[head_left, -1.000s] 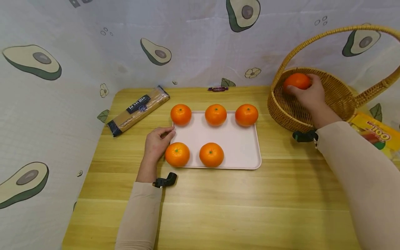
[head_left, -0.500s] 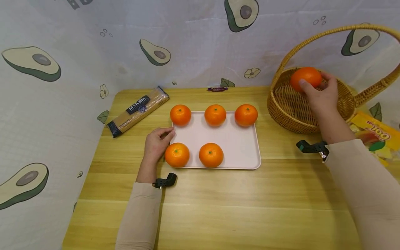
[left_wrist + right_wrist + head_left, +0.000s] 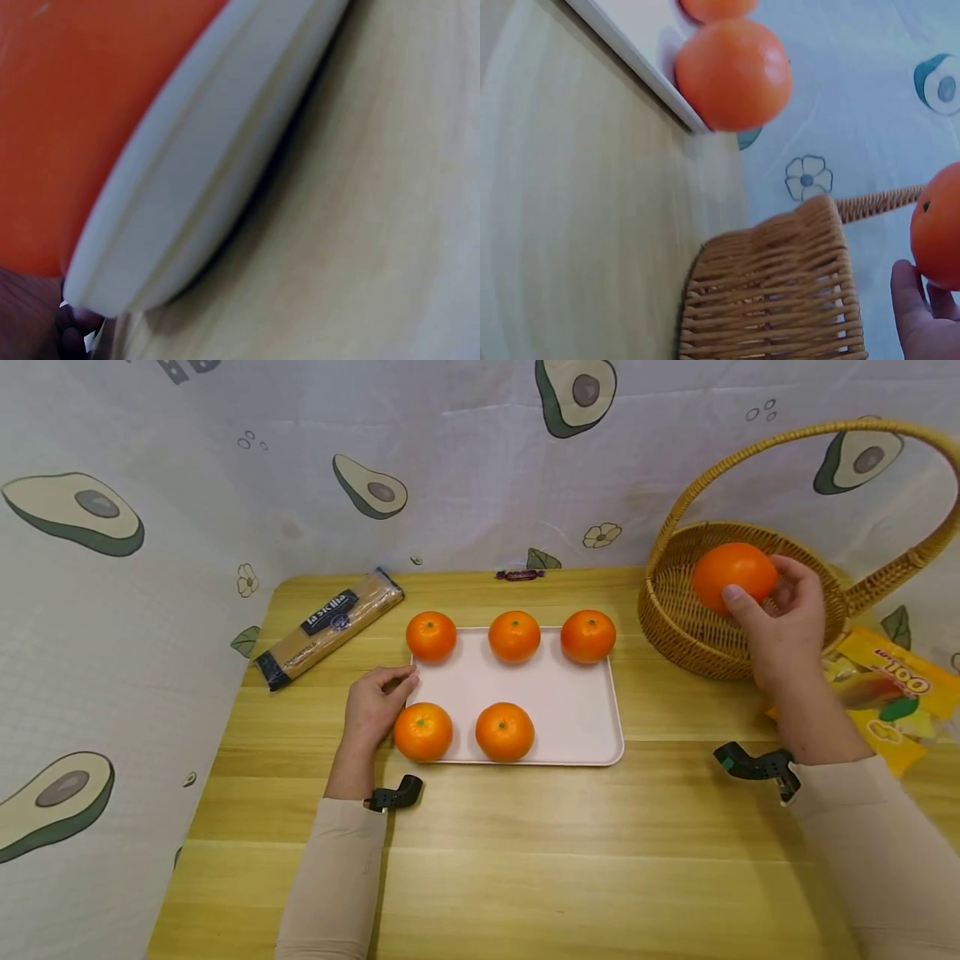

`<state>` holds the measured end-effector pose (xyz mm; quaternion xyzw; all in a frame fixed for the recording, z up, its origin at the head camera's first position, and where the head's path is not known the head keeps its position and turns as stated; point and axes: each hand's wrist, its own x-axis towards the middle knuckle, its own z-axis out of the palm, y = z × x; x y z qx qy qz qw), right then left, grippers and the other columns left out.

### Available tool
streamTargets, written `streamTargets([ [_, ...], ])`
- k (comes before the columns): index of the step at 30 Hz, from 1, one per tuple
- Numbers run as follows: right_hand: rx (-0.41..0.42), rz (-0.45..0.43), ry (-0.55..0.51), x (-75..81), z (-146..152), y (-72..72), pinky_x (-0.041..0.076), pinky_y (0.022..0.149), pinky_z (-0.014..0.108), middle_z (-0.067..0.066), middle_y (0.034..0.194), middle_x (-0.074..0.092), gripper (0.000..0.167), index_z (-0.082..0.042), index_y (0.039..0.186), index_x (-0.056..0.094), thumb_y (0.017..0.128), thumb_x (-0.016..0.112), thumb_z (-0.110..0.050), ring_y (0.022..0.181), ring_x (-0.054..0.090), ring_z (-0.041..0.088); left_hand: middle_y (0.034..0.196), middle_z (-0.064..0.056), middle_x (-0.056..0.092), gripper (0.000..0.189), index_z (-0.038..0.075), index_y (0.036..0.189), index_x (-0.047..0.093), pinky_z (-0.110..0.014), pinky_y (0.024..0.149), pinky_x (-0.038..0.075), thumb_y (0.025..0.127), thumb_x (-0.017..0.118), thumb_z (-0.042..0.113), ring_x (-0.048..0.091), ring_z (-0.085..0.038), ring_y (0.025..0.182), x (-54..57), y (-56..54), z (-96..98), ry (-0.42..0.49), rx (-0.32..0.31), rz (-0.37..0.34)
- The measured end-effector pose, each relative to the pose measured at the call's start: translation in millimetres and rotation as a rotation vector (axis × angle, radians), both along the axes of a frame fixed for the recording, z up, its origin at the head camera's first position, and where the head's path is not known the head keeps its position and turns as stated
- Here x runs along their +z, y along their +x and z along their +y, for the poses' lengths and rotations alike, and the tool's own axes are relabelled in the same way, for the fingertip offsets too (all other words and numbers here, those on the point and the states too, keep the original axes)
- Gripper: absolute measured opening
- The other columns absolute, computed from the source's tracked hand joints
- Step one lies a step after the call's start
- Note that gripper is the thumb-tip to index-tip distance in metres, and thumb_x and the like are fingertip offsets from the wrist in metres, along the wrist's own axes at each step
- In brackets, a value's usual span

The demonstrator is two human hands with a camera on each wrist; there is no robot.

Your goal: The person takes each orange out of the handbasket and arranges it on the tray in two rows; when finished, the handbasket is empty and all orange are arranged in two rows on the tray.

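In the head view my right hand [image 3: 787,618] grips an orange [image 3: 735,578] between thumb and fingers, overlapping the wicker basket [image 3: 663,627]. The right wrist view shows this orange [image 3: 939,229] above the basket's rim, fingertips against its underside. My left hand [image 3: 375,706] pinches the left rim of a pale pink tray [image 3: 573,718]. Several oranges sit on that tray: three along its back edge, one of them the back-right orange [image 3: 588,637], and two along the front, including the front-left orange [image 3: 423,732] right beside my left hand.
A pack of spaghetti [image 3: 330,628] lies at the table's back left. One small wrapped candy [image 3: 520,575] is at the back edge. Yellow snack bags [image 3: 892,681] lie right of the basket, partly behind my right forearm. The basket's tall handle [image 3: 810,433] arches over it.
My right hand has lifted the orange up out of the basket's interior and drawn it slightly right and toward me. The left hand and the tray stay put.
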<state>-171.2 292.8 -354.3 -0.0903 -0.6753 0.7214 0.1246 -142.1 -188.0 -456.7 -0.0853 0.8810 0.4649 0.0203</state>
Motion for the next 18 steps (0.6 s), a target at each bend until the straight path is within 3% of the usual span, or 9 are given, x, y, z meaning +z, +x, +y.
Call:
streamTargets([
  [3, 0.030, 0.072, -0.007, -4.5, -9, 10.0, 0.055, 0.079, 0.009, -0.003, 0.127, 0.052, 0.063, -0.019, 0.140, 0.045, 0.089, 0.075, 0.001, 0.109, 0.058, 0.010, 0.130, -0.007, 0.070, 0.032, 0.018, 0.126, 0.075, -0.045, 0.110, 0.048, 0.098, 0.070, 0.033, 0.061, -0.028, 0.124, 0.3, 0.0, -0.3, -0.001, 0.000, 0.002],
  [6, 0.051, 0.107, 0.060, -10.5, -20, 16.8, 0.052, 0.082, 0.007, -0.002, 0.123, 0.053, 0.067, -0.017, 0.140, 0.047, 0.084, 0.076, 0.006, 0.108, 0.059, 0.009, 0.132, -0.007, 0.069, 0.033, 0.018, 0.126, 0.074, -0.045, 0.113, 0.046, 0.098, 0.069, 0.034, 0.060, -0.028, 0.128, 0.6, 0.1, -0.7, -0.004, 0.000, -0.001],
  [13, 0.150, 0.049, 0.393, -32.4, -46, 32.1, 0.049, 0.087, 0.005, -0.014, 0.128, 0.052, 0.075, -0.017, 0.145, 0.046, 0.082, 0.081, 0.003, 0.113, 0.055, 0.004, 0.131, -0.008, 0.069, 0.032, 0.018, 0.126, 0.074, -0.045, 0.111, 0.047, 0.098, 0.069, 0.033, 0.060, -0.028, 0.126, 0.5, 0.4, -0.4, 0.003, 0.002, -0.004],
  [18, 0.264, 0.068, 0.456, -42.2, -65, 41.9, 0.049, 0.091, 0.005, -0.010, 0.133, 0.050, 0.077, -0.009, 0.145, 0.046, 0.080, 0.083, 0.003, 0.114, 0.056, 0.002, 0.130, -0.007, 0.070, 0.032, 0.018, 0.125, 0.075, -0.045, 0.110, 0.048, 0.098, 0.070, 0.032, 0.061, -0.028, 0.124, -0.1, 0.2, 0.7, 0.005, 0.005, 0.004],
])
